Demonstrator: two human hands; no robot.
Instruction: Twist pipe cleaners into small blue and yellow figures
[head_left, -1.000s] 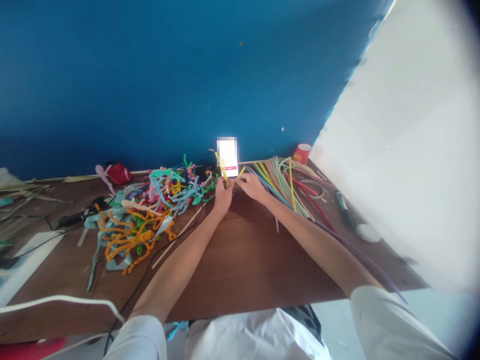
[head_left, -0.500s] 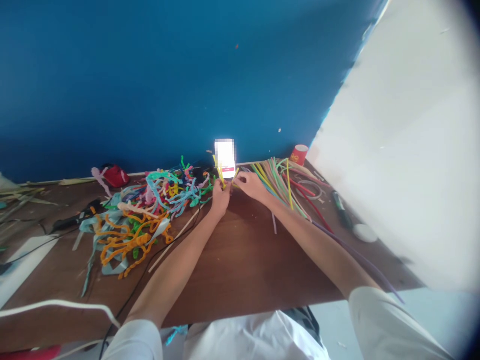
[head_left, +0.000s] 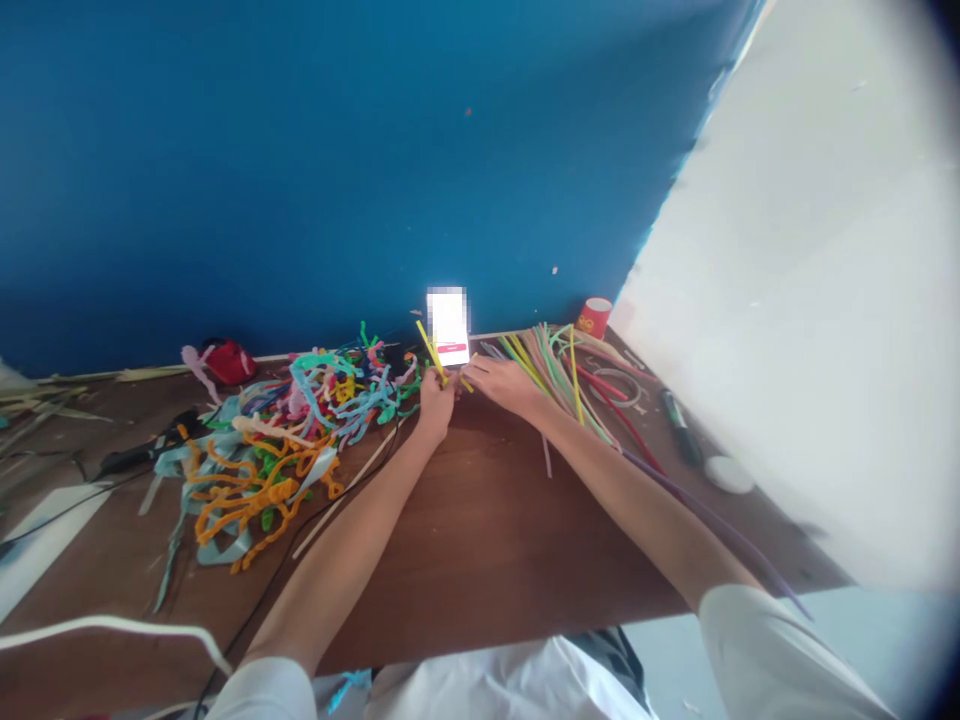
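Close together in front of an upright lit phone [head_left: 448, 330], my two hands work on a yellow pipe cleaner [head_left: 429, 346]. My left hand [head_left: 436, 402] is closed on it, and one length sticks up past the fingers towards the phone. My right hand [head_left: 504, 384] pinches a short yellow end beside the left fingertips. The small part between the hands is mostly hidden by the fingers. Close to my right hand lies a fan of long coloured pipe cleaners [head_left: 559, 378]. A tangled heap of bent fuzzy pieces [head_left: 300, 430] lies left of my left hand.
A red paper cup [head_left: 595, 317] stands at the back right, with a marker [head_left: 681, 428] and a white round object [head_left: 729, 475] nearer. A black tool [head_left: 150, 445] and a red pouch [head_left: 229, 361] lie left. A blue wall [head_left: 337, 150] rises behind the brown table [head_left: 480, 540].
The right hand has turned flatter, its fingers now lower over the yellow piece. The yellow length above my left hand leans further left. The view has tilted slightly.
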